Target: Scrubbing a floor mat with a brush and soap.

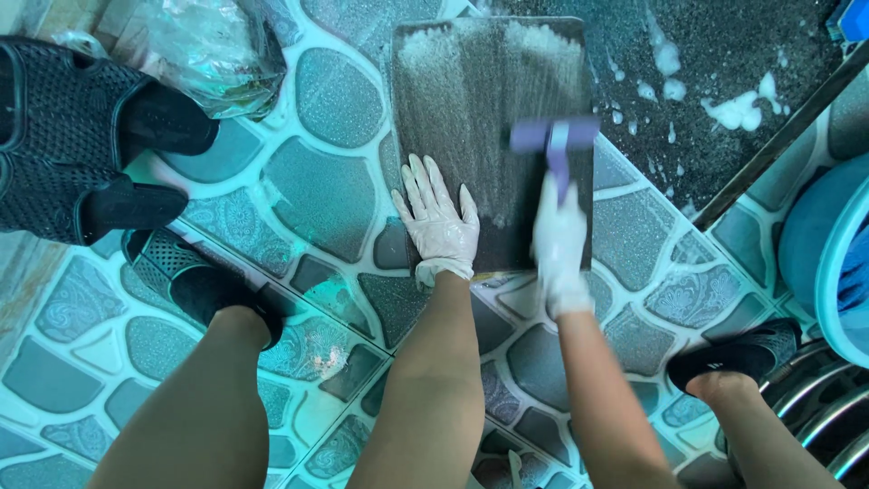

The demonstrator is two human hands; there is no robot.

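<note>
Tiled floor (326,195), pebble pattern, wet, foam patches on the dark ground at far right. Blue tub (828,254) at the right edge; black sandals (63,136) stacked far left, with a crumpled plastic bag (213,45) beyond them.

Dark mat (493,109) lies flat on the floor, centre, lengthwise away from the person, far end covered in suds. Judged: soaked, so heavier than it looks, limp rather than stiff, slick with soap; best pinned by its near edge or lifted by a corner.

Left hand (441,222), white glove, fingers spread apart and pressed flat on the mat's near-left edge. Right hand (559,243), gloved, fingers clamped round the handle of a purple scrub brush (554,136), whose head rests on the mat's right side.
</note>
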